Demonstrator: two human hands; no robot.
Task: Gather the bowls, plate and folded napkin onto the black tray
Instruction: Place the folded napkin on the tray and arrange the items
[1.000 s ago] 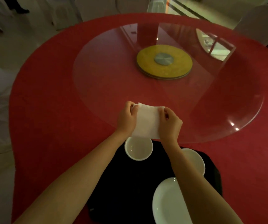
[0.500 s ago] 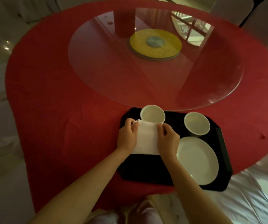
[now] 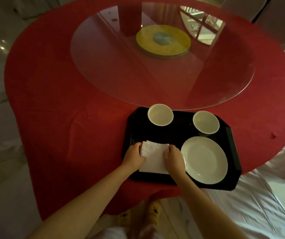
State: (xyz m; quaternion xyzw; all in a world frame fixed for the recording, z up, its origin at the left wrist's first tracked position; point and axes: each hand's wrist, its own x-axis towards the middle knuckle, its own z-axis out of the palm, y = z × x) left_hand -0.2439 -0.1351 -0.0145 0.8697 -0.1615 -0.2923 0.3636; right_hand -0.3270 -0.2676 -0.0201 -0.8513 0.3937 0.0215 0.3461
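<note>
A black tray (image 3: 178, 135) lies on the red tablecloth at the table's near edge. Two white bowls stand along its far side, one at the left (image 3: 160, 114) and one at the right (image 3: 205, 122). A white plate (image 3: 204, 159) fills its near right part. The folded white napkin (image 3: 153, 158) rests flat on the tray's near left corner. My left hand (image 3: 134, 156) grips the napkin's left edge and my right hand (image 3: 173, 156) grips its right edge, right beside the plate.
A round glass turntable (image 3: 121, 66) with a yellow hub (image 3: 163, 40) covers the middle of the red table (image 3: 52, 100), its rim just beyond the tray. White-covered chairs stand at the right (image 3: 258, 204) and far right. My feet in yellow socks (image 3: 148, 213) show below the table edge.
Both hands brought the napkin from in front of the turntable back toward me and lowered it onto the tray's near left corner. The view tilted down, showing the whole tray.
</note>
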